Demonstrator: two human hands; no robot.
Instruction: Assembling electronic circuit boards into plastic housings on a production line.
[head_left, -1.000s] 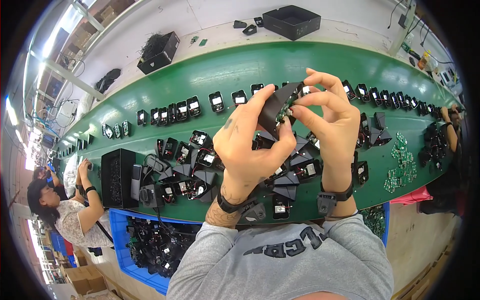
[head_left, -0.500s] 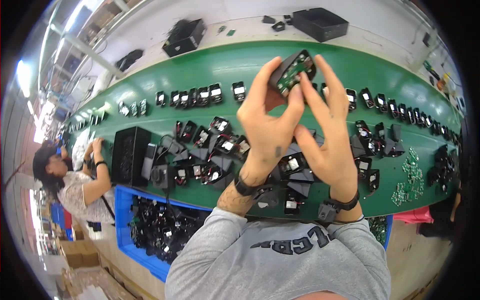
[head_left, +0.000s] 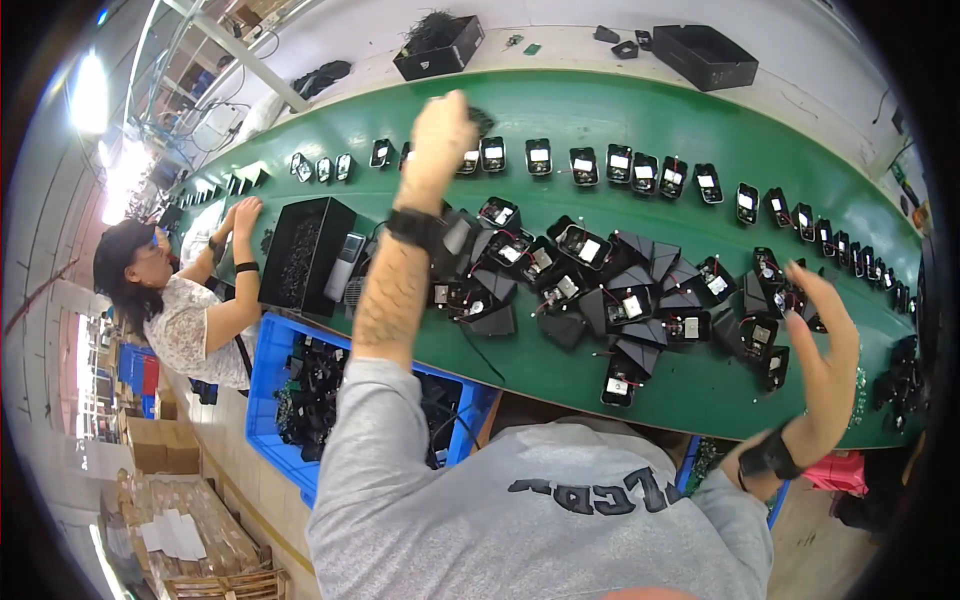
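Observation:
My left hand [head_left: 443, 140] is stretched over the far part of the green worktable, closed on a dark, blurred black plastic housing [head_left: 482, 121]. Its fingers are mostly hidden behind the back of the hand. Just beneath it runs a row of small black housings [head_left: 538, 157] with white labels inside. Off to the right, my right hand [head_left: 828, 365] is raised with thumb and fingers apart, holding nothing. Nearest to it are black housings [head_left: 760, 335] with white parts and thin red wires, at the right end of a loose pile [head_left: 630, 305].
A black bin [head_left: 325, 215] of small dark parts stands at left, beside a grey device [head_left: 346, 265]. Below the table edge is a blue crate [head_left: 262, 400] of black parts. Another person [head_left: 185, 310] works at the left. Black boxes [head_left: 705, 57] sit on the back ledge.
My hands have parted. The left carried the black housing away to the left over the row; the right let go and moved right and down. The view has shifted too.

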